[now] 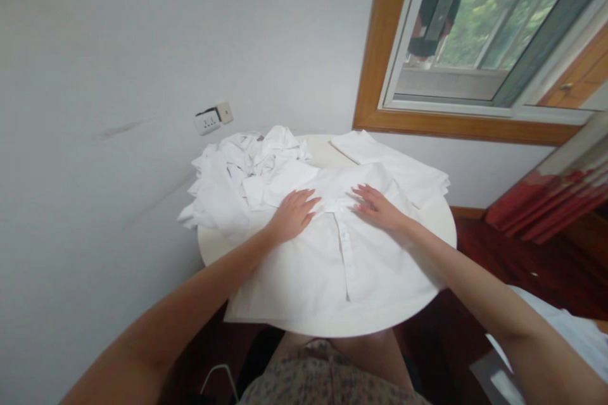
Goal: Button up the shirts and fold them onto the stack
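A white garment with a buttoned placket, which looks like a shirt (304, 272), lies spread over a round white table (422, 313). Its lower edge reaches past the table's front left rim. My left hand (295, 212) rests flat on the cloth, left of the placket's top, fingers outstretched. On the other side, my right hand (377, 207) also lies on the fabric with its fingers extended. Nothing is gripped in either hand. Between them sits a band of fabric, possibly the collar, above the placket.
A crumpled heap of white cloth (223, 180) sits at the table's back left. Folded white fabric (394, 161) lies at the back right. The wall with a socket (208, 121) and a wood-framed window (451, 123) stand behind. More white cloth (560, 323) appears at lower right.
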A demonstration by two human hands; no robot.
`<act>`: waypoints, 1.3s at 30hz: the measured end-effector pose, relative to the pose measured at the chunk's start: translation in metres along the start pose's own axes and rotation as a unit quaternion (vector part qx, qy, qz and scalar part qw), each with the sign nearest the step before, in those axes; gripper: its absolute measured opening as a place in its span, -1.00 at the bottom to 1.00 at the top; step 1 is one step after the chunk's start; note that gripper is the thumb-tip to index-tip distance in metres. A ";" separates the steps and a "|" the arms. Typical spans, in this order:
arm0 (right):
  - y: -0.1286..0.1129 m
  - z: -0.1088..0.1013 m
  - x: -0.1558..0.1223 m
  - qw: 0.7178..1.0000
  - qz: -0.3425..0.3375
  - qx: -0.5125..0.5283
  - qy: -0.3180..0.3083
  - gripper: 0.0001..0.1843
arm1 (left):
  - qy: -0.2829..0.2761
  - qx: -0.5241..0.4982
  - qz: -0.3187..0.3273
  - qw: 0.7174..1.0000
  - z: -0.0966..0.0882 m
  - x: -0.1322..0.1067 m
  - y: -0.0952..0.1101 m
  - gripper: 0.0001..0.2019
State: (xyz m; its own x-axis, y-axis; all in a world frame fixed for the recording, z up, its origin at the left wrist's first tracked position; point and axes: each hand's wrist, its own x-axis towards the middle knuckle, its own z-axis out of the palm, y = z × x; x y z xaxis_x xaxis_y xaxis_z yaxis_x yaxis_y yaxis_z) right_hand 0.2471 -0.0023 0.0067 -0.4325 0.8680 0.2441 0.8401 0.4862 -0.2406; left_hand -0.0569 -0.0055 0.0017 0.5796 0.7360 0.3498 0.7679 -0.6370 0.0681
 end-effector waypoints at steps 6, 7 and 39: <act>-0.032 -0.063 -0.081 0.960 -0.134 0.170 -0.175 -0.33 | -0.098 -0.137 0.091 0.981 -0.052 -0.062 0.050 -0.48; -0.041 -0.068 -0.092 0.955 -0.140 0.167 -0.202 -0.26 | -0.119 -0.132 0.101 0.979 -0.056 -0.072 0.060 -0.39; -0.009 -0.067 -0.178 0.988 0.103 -0.100 -0.064 -0.66 | -0.203 0.015 -0.129 0.971 -0.116 -0.114 0.027 -0.71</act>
State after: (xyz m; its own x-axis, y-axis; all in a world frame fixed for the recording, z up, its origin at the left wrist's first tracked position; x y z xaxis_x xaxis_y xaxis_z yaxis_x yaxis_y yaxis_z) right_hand 0.3385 -0.1681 0.0286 -0.2721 0.9585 0.0855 0.9571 0.2787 -0.0788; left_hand -0.1338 -0.1327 0.0717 0.4216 0.9039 -0.0723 0.9060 -0.4165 0.0761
